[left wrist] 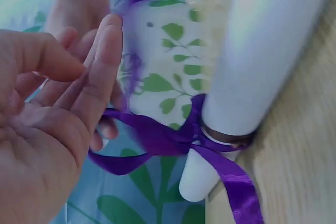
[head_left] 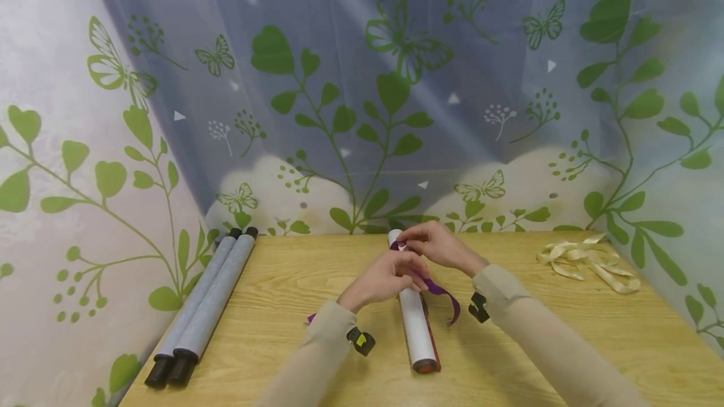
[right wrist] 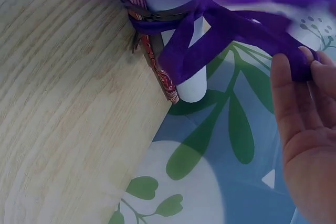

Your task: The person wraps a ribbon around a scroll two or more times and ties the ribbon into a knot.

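A long white roll [head_left: 417,331] lies on the table, pointing away from me. A purple ribbon [left wrist: 231,174] circles it near the far end, with a crossing of strands at its side and loose tails. My right hand [head_left: 444,247] pinches a stretch of the ribbon between thumb and fingers, plain in the right wrist view. Just nearer to me, my left hand [head_left: 384,278] is bent over the roll, thumb against its fingers, with ribbon at the fingertips. That grip is partly hidden by the hand itself. A slim red-patterned strip [right wrist: 152,64] runs along the roll under the ribbon.
Two grey rolls [head_left: 217,300] with black ends lie side by side at the table's left. A loose heap of cream ribbon [head_left: 591,261] is at the back right. A patterned curtain [head_left: 351,143] with green leaves and butterflies stands behind the wooden table [head_left: 283,275].
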`<state>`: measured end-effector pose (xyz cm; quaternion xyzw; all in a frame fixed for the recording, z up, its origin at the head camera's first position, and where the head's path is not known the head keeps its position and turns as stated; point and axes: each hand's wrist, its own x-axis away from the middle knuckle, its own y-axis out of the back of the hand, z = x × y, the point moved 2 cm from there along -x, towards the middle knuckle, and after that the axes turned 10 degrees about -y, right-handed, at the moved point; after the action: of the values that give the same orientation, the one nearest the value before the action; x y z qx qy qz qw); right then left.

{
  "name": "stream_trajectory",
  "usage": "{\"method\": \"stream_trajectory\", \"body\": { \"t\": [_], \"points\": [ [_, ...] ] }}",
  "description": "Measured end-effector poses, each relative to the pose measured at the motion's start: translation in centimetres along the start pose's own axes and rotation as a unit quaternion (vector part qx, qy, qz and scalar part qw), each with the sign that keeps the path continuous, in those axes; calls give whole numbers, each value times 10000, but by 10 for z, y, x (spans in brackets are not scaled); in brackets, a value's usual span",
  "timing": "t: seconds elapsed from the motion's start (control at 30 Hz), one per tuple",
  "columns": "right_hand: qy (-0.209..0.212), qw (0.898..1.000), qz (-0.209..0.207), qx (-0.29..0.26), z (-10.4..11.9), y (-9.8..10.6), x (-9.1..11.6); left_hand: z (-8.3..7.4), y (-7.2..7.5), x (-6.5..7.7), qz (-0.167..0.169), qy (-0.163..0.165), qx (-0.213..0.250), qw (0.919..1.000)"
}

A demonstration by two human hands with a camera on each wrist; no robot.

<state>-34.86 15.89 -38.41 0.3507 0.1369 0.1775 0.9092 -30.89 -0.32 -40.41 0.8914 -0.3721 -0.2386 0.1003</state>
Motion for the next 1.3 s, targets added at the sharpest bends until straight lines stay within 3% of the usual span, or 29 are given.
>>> {"method": "stream_trajectory", "body": {
  "t": [0.07, 0.13, 0.37, 0.5, 0.6, 0.67, 0.73, 0.87, 1.03, 1.2, 1.3],
  "points": [
    [6, 10000, -20, -6, 0, 0, -1, 3, -2, 0, 86, 30, -165, 9998],
    [-37, 10000, -43, -29, 1, 0, -1, 4, -1, 1, -67, 41, -338, 9994],
    [-167, 9992, -103, -343, -1, 0, -2, 4, 14, 1, -1266, -92, -1028, 9866],
    [-208, 9983, -56, -533, -1, -1, -3, 5, 20, 2, -1926, -164, -1384, 9713],
    [-231, 9985, -128, -485, 1, -2, -2, 7, 23, 2, -2363, -135, -1905, 9527],
    [-216, 9989, -252, -335, 3, -2, -1, 8, 23, 3, -2558, -116, -2269, 9396],
    [-174, 9989, -395, -170, 5, -2, -1, 10, 23, 3, -2631, -65, -2506, 9316],
    [-56, 9980, -632, 24, 5, -4, 2, 16, 21, 1, -2667, 0, -2510, 9305],
    [-275, 9967, -748, -176, -2, -10, 6, 24, 19, 1, -2902, -1, -2195, 9314],
    [-547, 9931, -965, -391, -14, -25, 15, 27, 21, 1, -3262, 122, -2013, 9235],
    [-566, 9944, -890, -79, -21, -37, 21, 26, 21, 0, -3436, 169, -2055, 9162]
  ]
}}
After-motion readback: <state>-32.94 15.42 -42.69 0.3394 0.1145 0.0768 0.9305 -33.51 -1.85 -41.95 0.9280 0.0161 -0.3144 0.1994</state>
